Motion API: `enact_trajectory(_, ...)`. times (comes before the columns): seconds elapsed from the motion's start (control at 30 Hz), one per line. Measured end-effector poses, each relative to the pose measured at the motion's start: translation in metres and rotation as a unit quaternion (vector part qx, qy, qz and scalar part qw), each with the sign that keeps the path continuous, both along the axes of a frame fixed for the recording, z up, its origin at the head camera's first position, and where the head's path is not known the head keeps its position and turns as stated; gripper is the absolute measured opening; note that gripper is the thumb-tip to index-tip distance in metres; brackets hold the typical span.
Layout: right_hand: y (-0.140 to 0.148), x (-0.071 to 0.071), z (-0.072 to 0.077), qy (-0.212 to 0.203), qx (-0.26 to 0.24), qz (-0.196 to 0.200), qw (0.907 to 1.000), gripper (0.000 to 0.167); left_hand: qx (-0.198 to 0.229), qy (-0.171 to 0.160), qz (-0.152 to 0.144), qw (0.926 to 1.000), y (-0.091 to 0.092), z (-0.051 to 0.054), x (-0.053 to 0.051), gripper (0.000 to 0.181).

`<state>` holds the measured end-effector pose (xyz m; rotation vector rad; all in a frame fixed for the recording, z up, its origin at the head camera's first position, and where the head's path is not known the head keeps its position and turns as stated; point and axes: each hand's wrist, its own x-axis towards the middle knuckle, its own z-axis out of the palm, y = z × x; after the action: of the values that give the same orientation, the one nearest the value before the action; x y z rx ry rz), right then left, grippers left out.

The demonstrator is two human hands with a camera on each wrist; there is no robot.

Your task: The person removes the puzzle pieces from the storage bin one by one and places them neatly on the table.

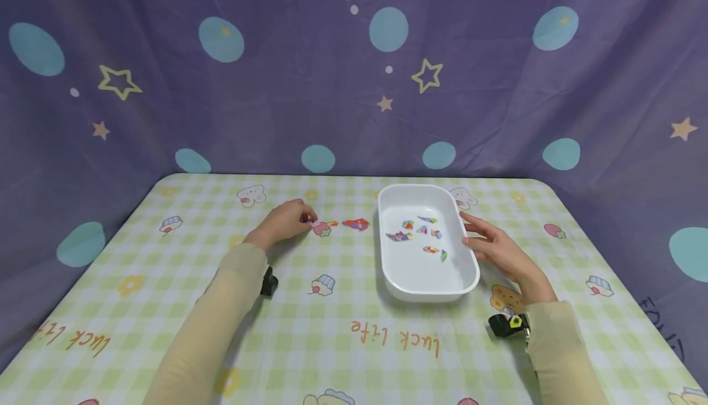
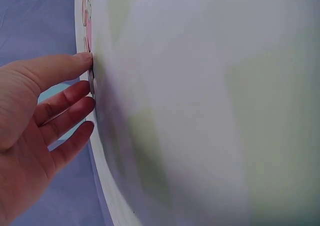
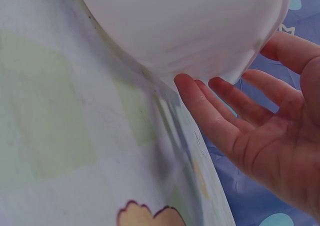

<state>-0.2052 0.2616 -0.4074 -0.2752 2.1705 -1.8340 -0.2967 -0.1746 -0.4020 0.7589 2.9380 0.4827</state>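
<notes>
My left hand reaches down to the tablecloth left of the tray. In the left wrist view, the left thumb and forefinger meet at a thin sliver on the cloth, mostly hidden by the fingertips. Just right of these fingertips lie a small orange-yellow piece and a larger red-and-purple piece. A white rectangular tray holds several small, flat, multicoloured pieces. Against the tray's right outer side rest the fingertips of my right hand, loosely extended; the right wrist view shows them touching its wall.
A checked green-and-white tablecloth printed with cartoon pictures covers the table. A purple curtain with stars and blue spots hangs behind it. Each wrist wears a dark camera, including the right wrist camera.
</notes>
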Motion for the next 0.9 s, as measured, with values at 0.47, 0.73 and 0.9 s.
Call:
enact_trajectory(0.47,0.0,-0.001,0.0,-0.003,0.011,0.0,0.9999,0.068,0.018,-0.01,0.001,0.9998,0.002,0.004,0.003,0.022)
enact_trajectory(0.73,0.0,-0.001,0.0,-0.003,0.003,0.0,1.0,0.068,0.066,-0.019,0.004,0.9976,0.023,0.014,0.011,0.024)
enact_trajectory(0.9,-0.001,-0.001,0.0,-0.006,0.009,-0.005,0.9999,0.068,0.076,-0.023,-0.009,0.9968,0.041,0.016,0.014,0.024)
